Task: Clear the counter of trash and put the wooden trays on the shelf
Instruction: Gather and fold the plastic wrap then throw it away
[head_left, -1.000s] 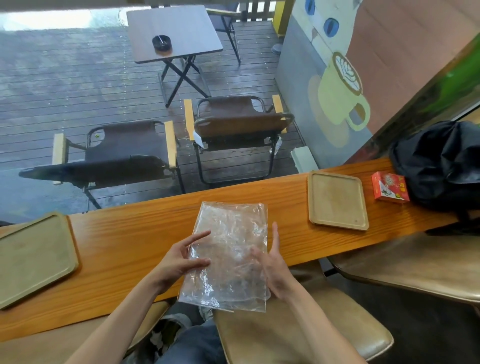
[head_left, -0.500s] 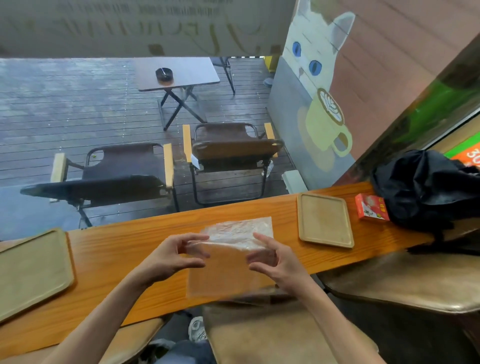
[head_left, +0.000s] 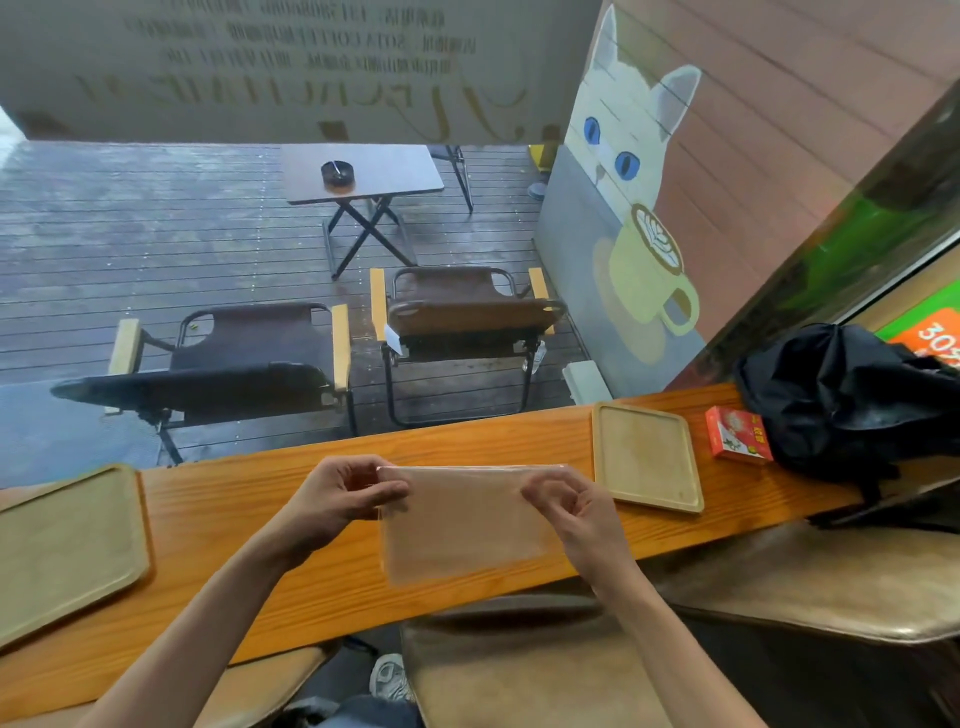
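A clear bag hangs above the counter, held taut by its top corners: the left hand pinches the left corner, the right hand the right, fingers clamped on the plastic. One tray lies just right, another far left. A red box sits beside a black backpack.

Orange sign reading "30", mirrored lettering on window banner unreadable
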